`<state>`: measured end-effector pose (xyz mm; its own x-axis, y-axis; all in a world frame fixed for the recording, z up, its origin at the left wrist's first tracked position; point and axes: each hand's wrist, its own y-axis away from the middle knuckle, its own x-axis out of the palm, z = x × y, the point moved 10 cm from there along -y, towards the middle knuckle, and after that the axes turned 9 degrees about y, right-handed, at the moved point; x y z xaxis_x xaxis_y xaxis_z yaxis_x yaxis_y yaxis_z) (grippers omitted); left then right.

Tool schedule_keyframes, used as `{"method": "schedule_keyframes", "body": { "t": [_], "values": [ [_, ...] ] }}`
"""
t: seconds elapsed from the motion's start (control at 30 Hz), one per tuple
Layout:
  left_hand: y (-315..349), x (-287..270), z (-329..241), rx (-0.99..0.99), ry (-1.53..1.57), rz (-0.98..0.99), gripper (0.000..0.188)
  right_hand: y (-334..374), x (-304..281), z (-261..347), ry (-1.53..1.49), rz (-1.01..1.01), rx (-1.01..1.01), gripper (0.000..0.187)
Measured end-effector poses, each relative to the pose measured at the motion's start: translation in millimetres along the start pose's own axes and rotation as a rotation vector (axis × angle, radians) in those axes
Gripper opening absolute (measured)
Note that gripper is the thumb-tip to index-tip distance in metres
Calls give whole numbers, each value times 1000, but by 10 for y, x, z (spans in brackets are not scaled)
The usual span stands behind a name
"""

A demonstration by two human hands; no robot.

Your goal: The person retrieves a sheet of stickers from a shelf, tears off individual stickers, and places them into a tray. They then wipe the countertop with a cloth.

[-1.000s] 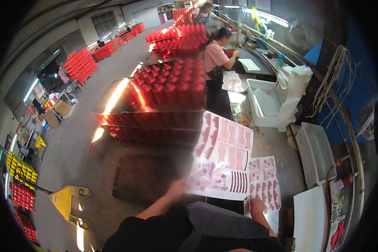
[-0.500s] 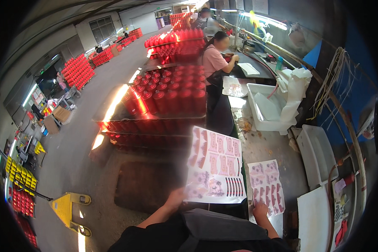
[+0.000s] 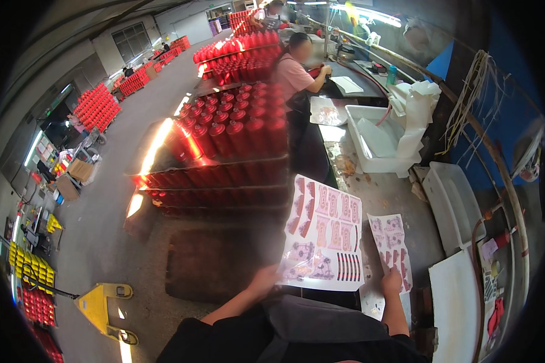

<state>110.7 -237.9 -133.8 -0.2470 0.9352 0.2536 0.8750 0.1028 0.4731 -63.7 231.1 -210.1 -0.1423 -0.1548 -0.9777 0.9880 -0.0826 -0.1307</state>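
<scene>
My left hand (image 3: pixel 265 281) grips the lower left corner of a large white decal sheet (image 3: pixel 328 233), held up in front of me. Red and pink printed shapes, grey-violet tree-like pictures and a row of dark red strips cover it. To its right is a second decal sheet (image 3: pixel 395 235) with similar violet and red prints, its left part hidden behind the large one. My right hand (image 3: pixel 392 281) is closed on this second sheet's lower edge, the fingertips partly hidden.
A metal bench (image 3: pixel 384 196) runs ahead on my right, bearing a white plastic tub (image 3: pixel 375 158) with pale sheets. Another white tub (image 3: pixel 457 202) stands right. Racks of red bottle-shaped pieces (image 3: pixel 236 130) stand left of the bench. A seated co-worker (image 3: pixel 297 75) works beyond; a yellow pallet jack (image 3: pixel 97 308) is left.
My right hand has moved up and forward with the second sheet, which now sits partly behind the large sheet. The large sheet has shifted slightly right. The whole view has turned a little.
</scene>
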Motion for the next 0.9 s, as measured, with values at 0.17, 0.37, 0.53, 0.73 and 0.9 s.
{"method": "schedule_keyframes", "body": {
  "t": [0.17, 0.37, 0.53, 0.73, 0.9],
  "values": [
    [-3, 28, -11, -10, -17, -43, 28, -136, -559, 7, 67, -118, 36, 21],
    [-74, 147, 3, -42, -1, -14, 26, -112, -1300, 409, 23, -208, -24, 27],
    [-175, 225, 23, -74, 71, -40, 26, -11, -1675, 812, 63, -235, -125, 29],
    [-276, 279, -139, 20, 140, -13, 24, 137, -1892, 1168, 86, -245, -185, 26],
    [-415, 529, -161, -19, 205, 4, 26, 369, -1970, 1586, -11, -332, -348, 29]
  ]
}}
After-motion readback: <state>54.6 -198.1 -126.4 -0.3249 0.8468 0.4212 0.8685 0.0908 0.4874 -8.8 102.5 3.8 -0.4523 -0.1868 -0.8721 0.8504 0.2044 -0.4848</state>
